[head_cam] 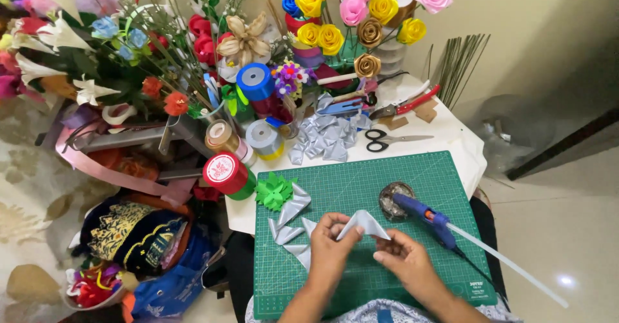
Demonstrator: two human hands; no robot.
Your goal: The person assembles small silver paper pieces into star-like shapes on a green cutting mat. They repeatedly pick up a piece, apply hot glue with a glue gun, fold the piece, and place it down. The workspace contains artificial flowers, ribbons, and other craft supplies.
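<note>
Left hand (334,245) and right hand (403,256): fingers closed on one folded silver ribbon piece (365,223), pinched from both ends and held just above the green cutting mat (361,187) on the table (461,139). On the mat: more folded silver pieces (290,223) left of the hands, a green ribbon flower (274,191), a blue glue gun (425,216) resting on a small dish (393,197). Behind the mat: black scissors (382,140), ribbon spools (227,171), a heap of silver pieces (325,139).
</note>
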